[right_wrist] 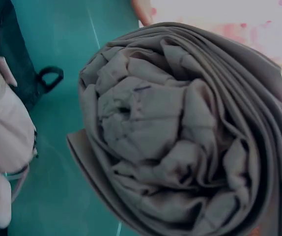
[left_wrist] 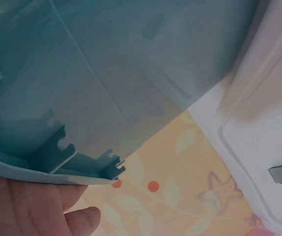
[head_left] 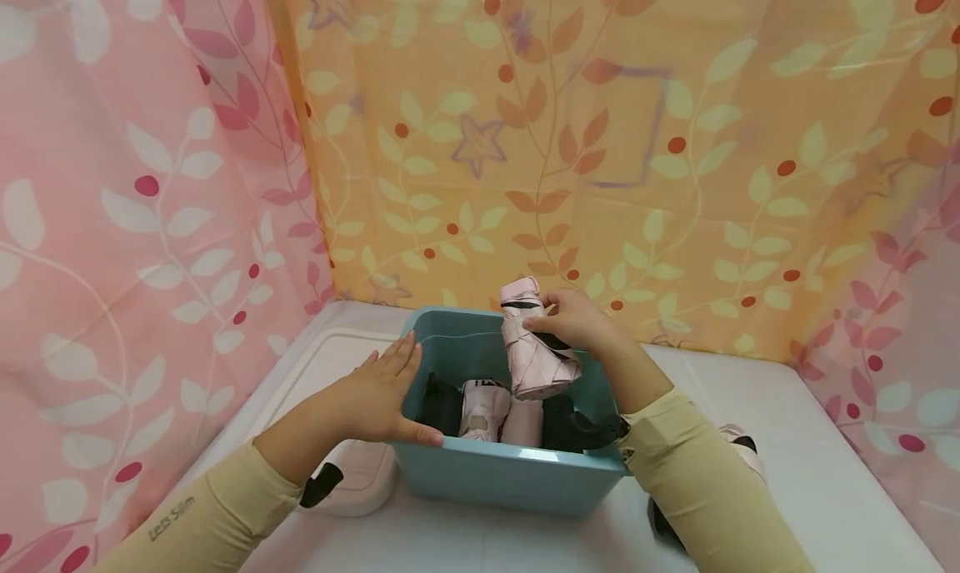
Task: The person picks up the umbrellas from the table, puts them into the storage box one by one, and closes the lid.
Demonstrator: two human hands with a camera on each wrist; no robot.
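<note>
My right hand pinches a pale pink folded umbrella near its handle end and holds it tilted above the blue bin. In the right wrist view the rolled fabric end of the umbrella fills the middle. Inside the bin, side by side, lie two more pink folded umbrellas with a black folded item at the left and another black item at the right. With fingers spread, my left hand rests on the bin's left rim, thumb along the front edge.
A white lid lies left of the bin, partly beneath my left arm. On the white table to the right, a pink item with a black band and a black object are partly hidden by my right sleeve. Patterned cloth walls surround the table.
</note>
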